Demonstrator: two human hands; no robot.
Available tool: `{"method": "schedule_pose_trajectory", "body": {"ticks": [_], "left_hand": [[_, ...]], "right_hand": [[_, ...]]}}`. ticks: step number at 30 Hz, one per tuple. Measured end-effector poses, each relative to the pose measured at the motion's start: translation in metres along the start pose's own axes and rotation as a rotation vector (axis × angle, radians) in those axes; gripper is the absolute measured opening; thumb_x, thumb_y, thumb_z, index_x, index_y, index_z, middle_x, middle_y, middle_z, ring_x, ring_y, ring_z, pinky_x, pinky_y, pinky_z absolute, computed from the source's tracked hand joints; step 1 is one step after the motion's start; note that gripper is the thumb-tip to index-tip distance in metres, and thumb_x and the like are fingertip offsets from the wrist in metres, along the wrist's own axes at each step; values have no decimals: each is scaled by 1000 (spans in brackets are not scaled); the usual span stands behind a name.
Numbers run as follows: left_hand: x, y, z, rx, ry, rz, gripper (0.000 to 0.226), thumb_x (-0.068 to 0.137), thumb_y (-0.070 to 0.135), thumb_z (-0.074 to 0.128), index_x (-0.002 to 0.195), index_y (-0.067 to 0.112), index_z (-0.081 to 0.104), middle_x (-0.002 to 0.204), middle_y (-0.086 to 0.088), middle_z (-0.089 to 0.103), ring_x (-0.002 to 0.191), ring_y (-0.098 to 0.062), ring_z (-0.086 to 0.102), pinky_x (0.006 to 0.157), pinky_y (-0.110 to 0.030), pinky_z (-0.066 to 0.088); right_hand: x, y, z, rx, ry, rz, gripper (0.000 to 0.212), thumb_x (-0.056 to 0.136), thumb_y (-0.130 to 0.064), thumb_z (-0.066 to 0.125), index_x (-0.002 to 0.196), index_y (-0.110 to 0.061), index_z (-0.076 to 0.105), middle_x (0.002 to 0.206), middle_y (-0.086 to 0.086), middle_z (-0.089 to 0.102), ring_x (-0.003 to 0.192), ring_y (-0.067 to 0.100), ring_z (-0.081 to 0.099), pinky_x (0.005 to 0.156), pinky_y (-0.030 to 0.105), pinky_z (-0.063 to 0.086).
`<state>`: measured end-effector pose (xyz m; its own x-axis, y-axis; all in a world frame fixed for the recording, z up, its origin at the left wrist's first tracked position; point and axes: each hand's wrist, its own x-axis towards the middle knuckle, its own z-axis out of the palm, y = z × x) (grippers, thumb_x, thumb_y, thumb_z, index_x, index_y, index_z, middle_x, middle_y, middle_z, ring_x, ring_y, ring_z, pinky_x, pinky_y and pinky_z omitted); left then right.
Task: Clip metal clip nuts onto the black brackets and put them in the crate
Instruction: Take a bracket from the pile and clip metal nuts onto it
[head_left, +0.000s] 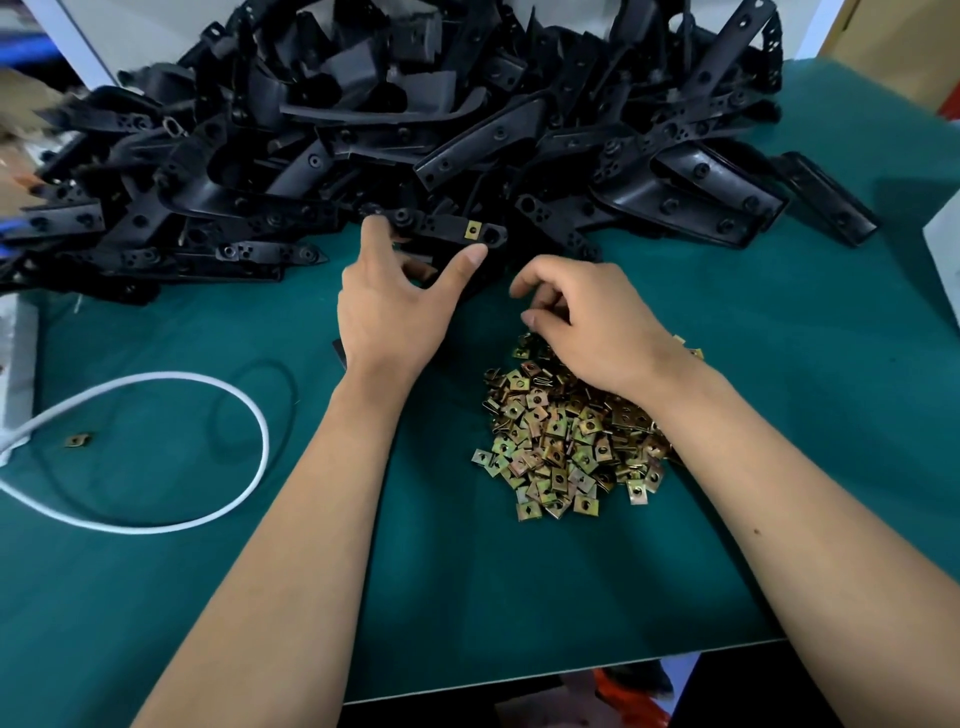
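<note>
Head view, mat: we see a green mat (519, 597) over the table; its near edge runs at lower right, and below it show the floor and something orange.
Open room: the widest bare stretch of mat lies near us, between and beside our forearms; more bare mat lies at far right.
Brackets: a big heap of black brackets (415, 119) fills the far side from the left edge almost to the right, its near fringe reaching our fingers.
Nuts: a pile of brass-coloured nuts (561, 441) lies on the mat right of centre, partly under our right wrist; a stray nut (78, 440) lies far left.
Cable: a white cable (249, 415) loops on the left of the mat, well apart from the nuts.
Bracket in hand: one bracket (452, 236) at the heap's near fringe has a nut (472, 230) already clipped on.
Left hand (389, 306): spread wide, forefinger and thumb at either end of that bracket, touching it.
Right hand (587, 322): hovers over the far end of the nut pile, fingers curled, tips drawn together; we cannot tell whether it pinches a nut.
Crate: we see none in this view.
</note>
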<state>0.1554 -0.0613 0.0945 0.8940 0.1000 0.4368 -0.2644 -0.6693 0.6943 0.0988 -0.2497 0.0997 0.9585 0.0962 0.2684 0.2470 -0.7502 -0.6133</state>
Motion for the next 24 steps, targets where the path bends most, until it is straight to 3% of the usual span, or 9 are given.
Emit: {"method": "schedule_pose_trajectory", "body": {"ticks": [6, 9, 12, 15, 18, 21, 24], "left_hand": [[0, 2, -2, -6, -4, -3, 70, 74, 78, 67, 98, 18, 40, 76, 8, 68, 78, -21, 65, 76, -45, 53], [0, 1, -1, -18, -19, -2, 71, 74, 79, 67, 98, 18, 42, 74, 8, 68, 76, -19, 64, 73, -43, 53], [0, 0, -1, -21, -35, 6, 69, 73, 79, 67, 96, 21, 40, 74, 10, 68, 75, -15, 63, 68, -37, 49], [1, -3, -1, -22, -55, 25, 65, 75, 79, 67, 94, 24, 38, 77, 12, 68, 76, -13, 63, 67, -33, 43], [2, -5, -2, -42, -70, 25, 66, 78, 80, 60, 93, 20, 39, 72, 10, 61, 71, -20, 58, 65, -38, 43], [2, -6, -5, -91, -99, 33, 68, 85, 80, 49, 96, 13, 46, 70, 4, 58, 66, -19, 53, 61, -40, 43], [1, -6, -6, -220, -145, 94, 44, 102, 56, 43, 90, 15, 54, 74, -4, 63, 70, -22, 58, 70, -47, 49]], "right_hand": [[-1, -9, 1, -114, -246, -155, 16, 92, -33, 76, 108, -35, 76, 102, -5, 56, 103, 13, 46, 92, 29, 38], [-1, -12, 2, -93, -341, -148, 9, 90, -36, 77, 99, -38, 76, 100, -7, 53, 105, 14, 42, 97, 33, 39], [-2, -12, -1, -79, -360, -152, 6, 89, -34, 78, 92, -35, 73, 97, -13, 54, 103, 10, 40, 95, 29, 37], [-3, -12, -3, -22, -288, -170, 6, 92, -27, 76, 92, -27, 69, 94, -17, 64, 98, 6, 52, 93, 28, 43], [-3, -14, -10, 309, -157, -145, 3, 96, -11, 70, 96, -13, 68, 89, -5, 73, 87, 5, 68, 84, 24, 53], [0, -12, -16, 621, 37, -122, 10, 98, -2, 64, 102, -7, 72, 85, 0, 72, 78, 10, 65, 73, 27, 54], [2, -3, -19, 840, 165, 3, 19, 98, -1, 62, 105, -10, 77, 88, 3, 72, 82, 15, 61, 77, 29, 52]]}}
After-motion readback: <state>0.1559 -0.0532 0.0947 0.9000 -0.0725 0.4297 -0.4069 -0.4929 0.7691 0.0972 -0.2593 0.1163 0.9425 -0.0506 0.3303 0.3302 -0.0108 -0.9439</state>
